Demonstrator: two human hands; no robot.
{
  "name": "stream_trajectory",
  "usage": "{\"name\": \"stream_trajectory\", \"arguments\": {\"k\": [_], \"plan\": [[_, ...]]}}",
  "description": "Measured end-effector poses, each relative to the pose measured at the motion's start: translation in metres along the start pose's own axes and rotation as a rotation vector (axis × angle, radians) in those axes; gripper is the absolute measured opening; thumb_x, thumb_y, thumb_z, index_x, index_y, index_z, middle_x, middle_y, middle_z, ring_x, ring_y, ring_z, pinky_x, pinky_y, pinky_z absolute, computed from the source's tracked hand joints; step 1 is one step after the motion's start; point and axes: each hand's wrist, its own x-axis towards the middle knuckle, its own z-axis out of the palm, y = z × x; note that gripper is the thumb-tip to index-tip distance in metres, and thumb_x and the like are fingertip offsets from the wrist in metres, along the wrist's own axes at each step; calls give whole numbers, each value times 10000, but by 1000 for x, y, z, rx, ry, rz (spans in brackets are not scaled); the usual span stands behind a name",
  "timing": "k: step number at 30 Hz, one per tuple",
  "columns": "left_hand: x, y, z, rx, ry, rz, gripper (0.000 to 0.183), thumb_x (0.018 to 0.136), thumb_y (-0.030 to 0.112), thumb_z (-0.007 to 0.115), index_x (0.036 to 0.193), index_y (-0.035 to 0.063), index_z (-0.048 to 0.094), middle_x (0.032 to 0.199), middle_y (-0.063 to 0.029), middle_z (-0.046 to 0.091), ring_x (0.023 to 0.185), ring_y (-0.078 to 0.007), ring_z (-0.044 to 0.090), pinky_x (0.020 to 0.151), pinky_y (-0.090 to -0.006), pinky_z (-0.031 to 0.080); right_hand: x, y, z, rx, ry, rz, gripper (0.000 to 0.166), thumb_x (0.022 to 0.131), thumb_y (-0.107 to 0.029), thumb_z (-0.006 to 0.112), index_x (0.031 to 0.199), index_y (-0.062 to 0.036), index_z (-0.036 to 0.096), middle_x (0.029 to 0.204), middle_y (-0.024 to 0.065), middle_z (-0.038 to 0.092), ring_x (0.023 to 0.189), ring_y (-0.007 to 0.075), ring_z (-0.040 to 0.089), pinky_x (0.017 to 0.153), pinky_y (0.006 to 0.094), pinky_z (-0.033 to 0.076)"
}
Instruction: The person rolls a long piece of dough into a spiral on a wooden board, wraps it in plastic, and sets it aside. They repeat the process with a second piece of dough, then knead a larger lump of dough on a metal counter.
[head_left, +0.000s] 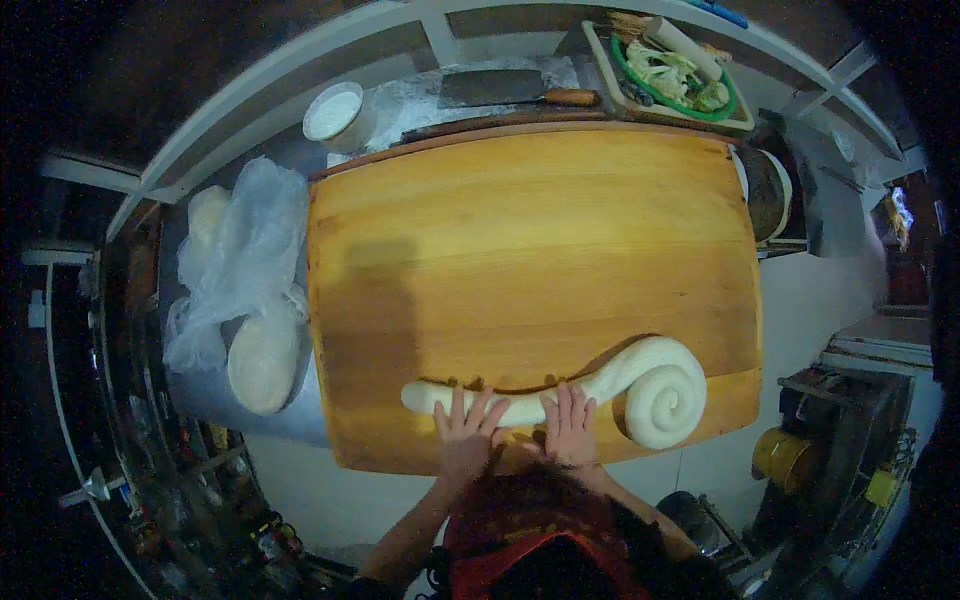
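Note:
A long rope of pale dough (529, 409) lies along the near edge of a wooden board (525, 247). Its right end is wound into a flat spiral coil (667, 397), and its left end is rounded. My left hand (467, 431) rests on the rope near that left end, fingers spread over the top. Farther right, my right hand (571, 427) lies on the rope short of the coil, its fingers closer together and extended. Neither hand is wrapped around the dough. My palms cover part of the board's near edge.
Left of the board, a dough lump (261, 364) lies partly under a clear plastic bag (262, 232). Behind stand a tub of white powder (334, 112), a cleaver (517, 90) with a wooden handle, and a tray (615, 90) holding a green basket (724, 112) of vegetables.

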Motion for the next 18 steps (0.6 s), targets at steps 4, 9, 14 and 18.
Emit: {"name": "stream_trajectory", "arguments": {"k": [4,9,14,18], "plan": [[86,-34,6,57,232,-175,557,846,373,639,1359,197,511,1466,-95,400,1398,-412,263,1103,-650,170,116,-8,-14,-162,-26,35,776,857,-556,520,1373,17,432,1481,227,357,1347,434,327,1082,617,220],[176,-93,-35,63,266,-102,517,943,327,519,1386,68,461,1516,-149,331,1413,-447,196,1133,-547,227,216,-50,2,-19,169,45,632,919,-456,471,1346,10,481,1487,199,374,1347,347,356,1053,609,277],[29,-98,-28,-113,-45,41,471,901,350,544,1319,133,551,1456,-155,402,1373,-435,298,1100,-649,180,84,-99,20,-50,-64,-127,634,888,-475,498,1326,-18,501,1482,187,369,1343,381,343,1050,643,251],[79,-128,-25,12,151,-133,468,927,331,511,1348,127,525,1494,-166,361,1397,-442,243,1116,-644,150,153,-106,32,-116,2,-47,650,915,-504,453,1358,-28,479,1531,161,300,1380,364,294,1068,638,222]]}}
